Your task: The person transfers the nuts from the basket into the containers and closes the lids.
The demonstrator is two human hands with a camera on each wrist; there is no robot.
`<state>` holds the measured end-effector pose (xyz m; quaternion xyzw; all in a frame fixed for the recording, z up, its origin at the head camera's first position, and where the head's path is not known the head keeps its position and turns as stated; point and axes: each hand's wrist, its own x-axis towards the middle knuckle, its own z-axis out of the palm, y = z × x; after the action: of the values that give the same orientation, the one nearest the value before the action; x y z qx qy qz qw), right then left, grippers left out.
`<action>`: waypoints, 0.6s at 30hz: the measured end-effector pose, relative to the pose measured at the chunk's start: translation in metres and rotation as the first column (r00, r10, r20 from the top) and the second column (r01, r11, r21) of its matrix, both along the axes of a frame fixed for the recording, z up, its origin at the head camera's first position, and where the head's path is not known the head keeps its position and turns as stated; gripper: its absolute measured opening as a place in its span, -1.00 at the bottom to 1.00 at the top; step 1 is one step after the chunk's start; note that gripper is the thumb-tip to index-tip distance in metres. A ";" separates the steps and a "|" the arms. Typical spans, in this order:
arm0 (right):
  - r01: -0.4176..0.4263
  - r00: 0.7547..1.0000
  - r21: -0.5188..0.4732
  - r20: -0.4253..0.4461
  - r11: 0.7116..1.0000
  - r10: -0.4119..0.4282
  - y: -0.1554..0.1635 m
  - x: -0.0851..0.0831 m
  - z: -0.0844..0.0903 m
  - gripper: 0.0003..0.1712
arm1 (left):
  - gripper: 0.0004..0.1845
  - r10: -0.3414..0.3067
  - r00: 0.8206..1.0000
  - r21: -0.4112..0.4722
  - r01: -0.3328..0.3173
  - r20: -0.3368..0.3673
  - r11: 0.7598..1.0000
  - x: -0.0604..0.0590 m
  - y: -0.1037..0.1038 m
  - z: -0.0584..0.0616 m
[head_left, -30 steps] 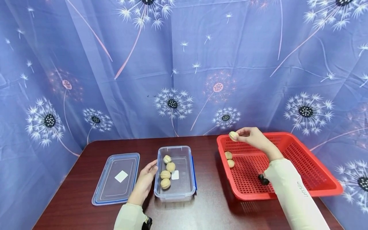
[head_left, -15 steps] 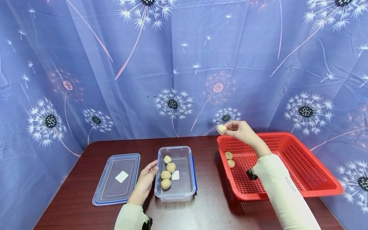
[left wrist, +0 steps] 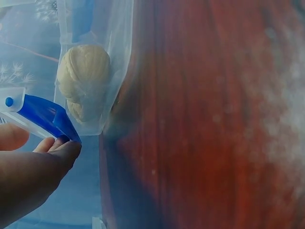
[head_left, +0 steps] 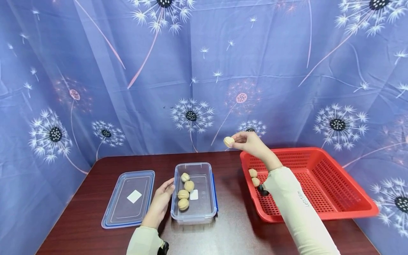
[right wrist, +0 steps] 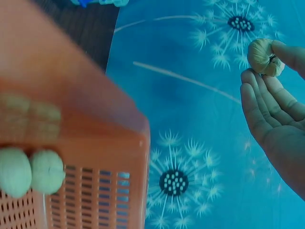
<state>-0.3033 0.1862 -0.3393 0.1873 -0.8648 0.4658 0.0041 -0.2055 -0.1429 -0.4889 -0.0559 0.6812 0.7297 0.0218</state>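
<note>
My right hand (head_left: 250,143) pinches a walnut (head_left: 228,141) between thumb and fingertips, raised above the table's back edge. In the right wrist view that walnut (right wrist: 264,57) shows at the fingertips. At the left side of a clear plastic container (head_left: 208,209), my left hand (head_left: 160,200) holds on, its fingers curled at the blue latch (left wrist: 50,117) in the left wrist view. Several walnuts (head_left: 183,204) lie along the left inside of the container. Two more walnuts (head_left: 253,173) sit by the left wall of a red plastic basket (head_left: 338,212).
A clear lid (head_left: 122,212) with a blue seal and a white label lies left of the container. Both stand on a dark reddish-brown table (head_left: 229,233). Behind the table hangs a blue curtain (head_left: 216,46) with dandelion prints.
My right hand has carried the walnut left, from over the basket's left rim to the space between basket and container. My left hand and the container have stayed put.
</note>
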 end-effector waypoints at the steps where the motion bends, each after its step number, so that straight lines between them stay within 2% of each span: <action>1: -0.009 1.000 -0.005 0.001 1.000 0.009 -0.003 -0.001 0.000 -0.66 | -0.54 -0.002 1.000 0.002 0.002 -0.002 1.000 0.000 0.000 0.000; 9: -0.054 0.998 -0.037 0.026 0.998 0.055 -0.026 -0.003 -0.004 -0.67 | -0.54 0.006 1.000 -0.004 -0.006 -0.010 1.000 0.000 0.001 0.002; 18: -0.093 0.995 -0.034 0.029 0.995 0.094 -0.049 -0.004 -0.013 -0.69 | -0.55 0.021 1.000 0.001 -0.021 0.012 1.000 -0.001 0.001 0.000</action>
<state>-0.3076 0.1376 -0.3526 0.2202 -0.8475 0.4822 -0.0279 -0.2062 -0.1416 -0.4889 -0.0672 0.6801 0.7298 0.0181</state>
